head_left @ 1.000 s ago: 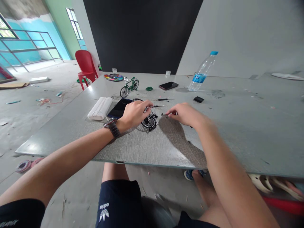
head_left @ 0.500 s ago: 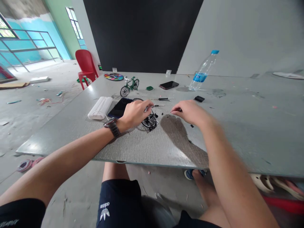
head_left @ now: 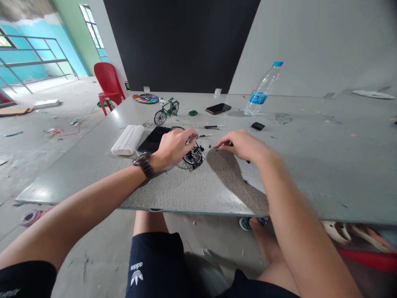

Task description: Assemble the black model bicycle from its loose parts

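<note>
My left hand is closed on a small black model bicycle, which lies tilted on the table; the fingers hide much of its frame. Just beyond those fingertips shows the metal shaft of a small screwdriver; I cannot tell whether it is held. My right hand is low over the table, thumb and forefinger pinched together. Whatever they grip is too small to make out. A tiny dark piece lies between the two hands. Another screwdriver lies farther back.
A green model bicycle stands behind, near a colourful round palette. Around lie a white case, a dark tablet, a phone, a green piece and a black piece. A bottle stands back right.
My right hand has shifted slightly left, its fingertips nearer the tiny dark piece. My left hand stays on the black bicycle. The whole view has shifted a little.
</note>
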The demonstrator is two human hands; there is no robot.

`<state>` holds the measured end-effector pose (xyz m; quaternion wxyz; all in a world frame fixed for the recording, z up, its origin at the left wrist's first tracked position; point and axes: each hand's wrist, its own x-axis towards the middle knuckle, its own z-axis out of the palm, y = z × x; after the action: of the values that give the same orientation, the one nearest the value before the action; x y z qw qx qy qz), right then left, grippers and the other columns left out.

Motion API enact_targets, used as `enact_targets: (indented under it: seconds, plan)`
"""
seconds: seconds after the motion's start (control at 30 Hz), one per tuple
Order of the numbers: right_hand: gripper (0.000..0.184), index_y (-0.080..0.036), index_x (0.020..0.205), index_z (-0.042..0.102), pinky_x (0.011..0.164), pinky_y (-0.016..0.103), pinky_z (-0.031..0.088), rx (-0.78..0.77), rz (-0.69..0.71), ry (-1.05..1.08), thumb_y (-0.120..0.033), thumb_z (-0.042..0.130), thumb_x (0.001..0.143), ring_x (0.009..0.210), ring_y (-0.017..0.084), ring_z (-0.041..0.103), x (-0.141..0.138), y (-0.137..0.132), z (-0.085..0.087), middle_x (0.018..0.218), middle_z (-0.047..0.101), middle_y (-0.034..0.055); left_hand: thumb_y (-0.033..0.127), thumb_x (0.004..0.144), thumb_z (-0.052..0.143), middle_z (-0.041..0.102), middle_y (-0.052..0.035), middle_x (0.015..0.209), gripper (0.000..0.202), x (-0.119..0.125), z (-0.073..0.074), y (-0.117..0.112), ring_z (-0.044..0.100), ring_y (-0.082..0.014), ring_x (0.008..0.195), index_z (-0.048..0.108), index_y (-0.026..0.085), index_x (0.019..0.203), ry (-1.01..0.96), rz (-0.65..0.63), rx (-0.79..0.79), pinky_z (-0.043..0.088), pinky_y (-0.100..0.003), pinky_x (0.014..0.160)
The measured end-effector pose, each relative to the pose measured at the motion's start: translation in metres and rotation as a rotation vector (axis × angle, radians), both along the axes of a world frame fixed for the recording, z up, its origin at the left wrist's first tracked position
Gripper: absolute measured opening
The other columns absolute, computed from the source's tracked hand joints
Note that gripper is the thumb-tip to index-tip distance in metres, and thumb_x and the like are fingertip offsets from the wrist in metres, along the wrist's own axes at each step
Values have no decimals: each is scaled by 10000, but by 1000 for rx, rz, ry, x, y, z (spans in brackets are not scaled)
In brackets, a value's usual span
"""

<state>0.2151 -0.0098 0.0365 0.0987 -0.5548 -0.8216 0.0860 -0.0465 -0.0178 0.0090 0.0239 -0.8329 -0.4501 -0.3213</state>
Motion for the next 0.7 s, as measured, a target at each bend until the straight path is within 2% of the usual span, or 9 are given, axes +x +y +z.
enact_targets:
  seconds: [0.7]
  plan:
    - [175,-285,944,829,615,337,463,-22,-8,-29,-265,656,919,678,198,654,-3,-1,3,852,787,39,278,961,602,765,-69,969,234,2,2,-3,702,-212,871,745,254,1144,-2,2,-38,514,-316,726]
